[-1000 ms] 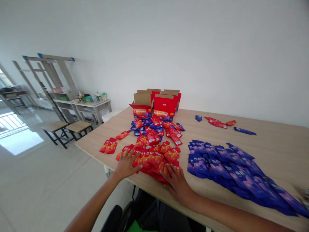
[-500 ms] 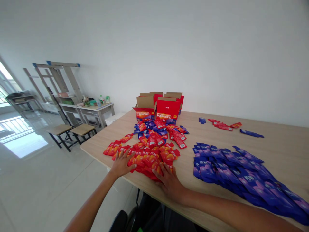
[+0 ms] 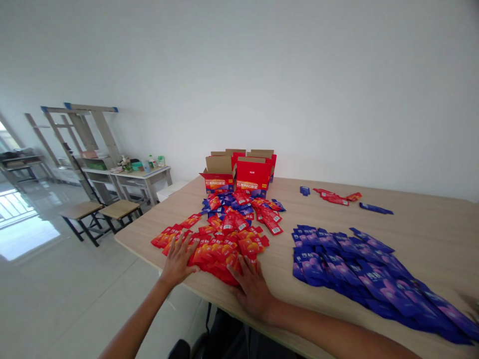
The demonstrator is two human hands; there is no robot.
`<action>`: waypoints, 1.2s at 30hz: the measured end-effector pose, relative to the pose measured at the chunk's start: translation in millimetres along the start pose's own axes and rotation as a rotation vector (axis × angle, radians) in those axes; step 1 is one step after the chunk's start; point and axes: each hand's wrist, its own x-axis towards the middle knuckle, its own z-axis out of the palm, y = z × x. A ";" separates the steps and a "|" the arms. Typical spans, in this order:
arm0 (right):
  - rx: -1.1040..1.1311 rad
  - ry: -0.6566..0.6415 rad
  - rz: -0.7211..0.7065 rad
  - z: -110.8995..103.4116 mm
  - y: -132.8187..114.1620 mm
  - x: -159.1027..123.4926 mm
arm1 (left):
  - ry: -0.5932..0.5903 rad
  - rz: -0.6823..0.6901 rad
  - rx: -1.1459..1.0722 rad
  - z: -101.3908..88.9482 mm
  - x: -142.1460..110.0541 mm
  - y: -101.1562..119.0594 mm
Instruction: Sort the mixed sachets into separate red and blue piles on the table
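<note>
My left hand (image 3: 180, 261) rests with fingers spread on the left side of a heap of red sachets (image 3: 217, 249) near the table's front edge. On the heap's right side lies my right hand (image 3: 253, 286), its fingers stretched out over the sachets. Neither hand is closed around anything. Behind this heap, a loose mix of red and blue sachets (image 3: 226, 199) spreads up to the cartons. Overlapping rows of blue-purple sachets (image 3: 359, 274) lie to the right of my right hand.
Several opened red cartons (image 3: 253, 174) stand at the back of the wooden table (image 3: 279, 279). A few red sachets (image 3: 333, 198) and a blue sachet (image 3: 376, 208) lie at the back right. Stools (image 3: 120, 209) and a side table (image 3: 144, 173) are on the left. A blurred dark shape shows at the right edge.
The view has shifted slightly, so things sit a little further left and lower. Both hands stay on the red heap; my left fingers now point more forward.
</note>
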 end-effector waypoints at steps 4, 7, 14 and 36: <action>-0.014 0.068 -0.012 10.4 5.3 -0.3 | 0.078 0.234 -0.022 -3.5 3.1 28.4; -0.003 0.152 -0.060 21.5 12.3 -1.4 | 0.059 0.375 -0.077 -5.5 8.5 76.3; 0.190 0.547 -0.328 25.6 49.7 -33.7 | 0.155 0.500 -0.234 -12.5 23.5 204.9; 0.243 0.376 -0.084 -71.7 106.7 -181.5 | -0.413 1.420 -0.769 36.9 143.4 363.8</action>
